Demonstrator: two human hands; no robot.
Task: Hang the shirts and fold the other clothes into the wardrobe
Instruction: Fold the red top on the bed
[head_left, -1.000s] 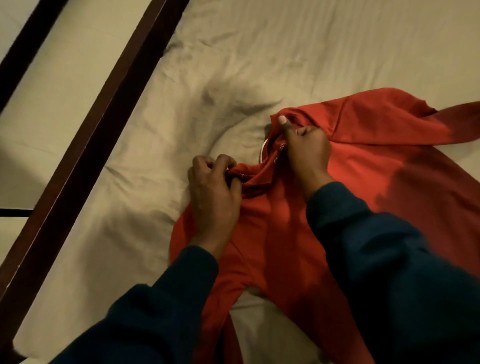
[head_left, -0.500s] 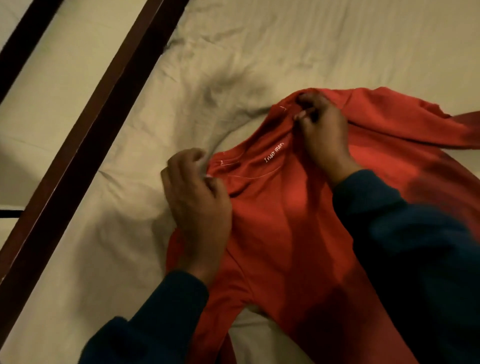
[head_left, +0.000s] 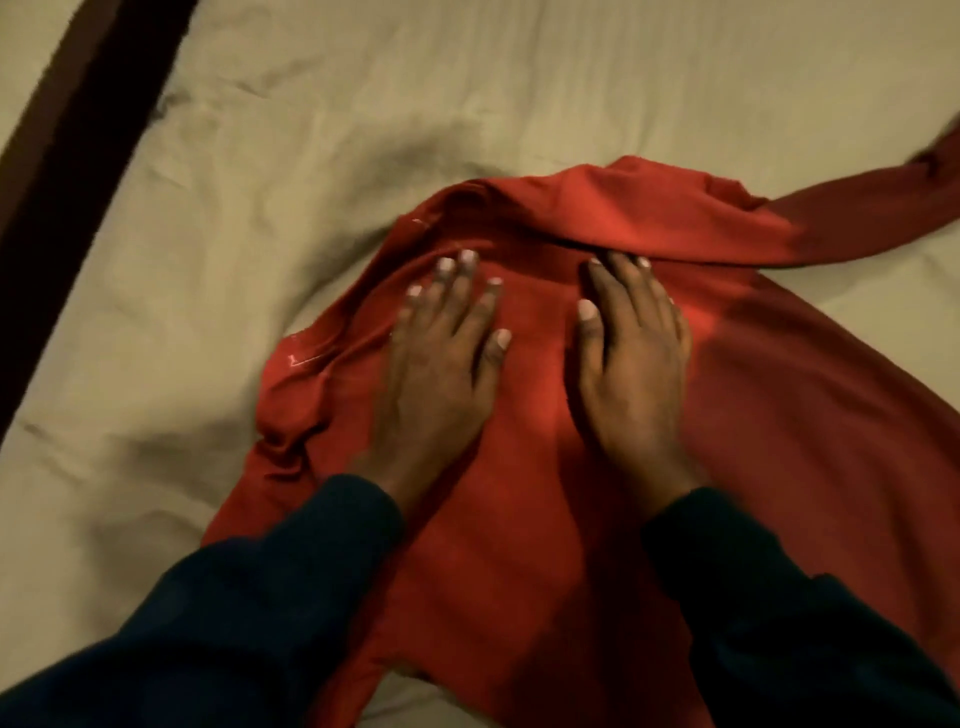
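Red shirt (head_left: 524, 467) under flat hands (on bedsheet (head_left: 218, 249))

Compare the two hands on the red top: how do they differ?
The left hand spreads its fingers wide; the right hand keeps them together. The left lies nearer the rumpled edge of the red top, the right nearer the outstretched sleeve. Both press flat.

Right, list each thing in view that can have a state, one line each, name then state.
red garment: spread on the bed, rumpled at the top, not yet folded, one sleeve trailing to the right.
left hand: open, fingers straight, pressing flat on the garment.
right hand: open, fingers straight, pressing flat on the garment.
bedsheet: creased, lying under the garment.
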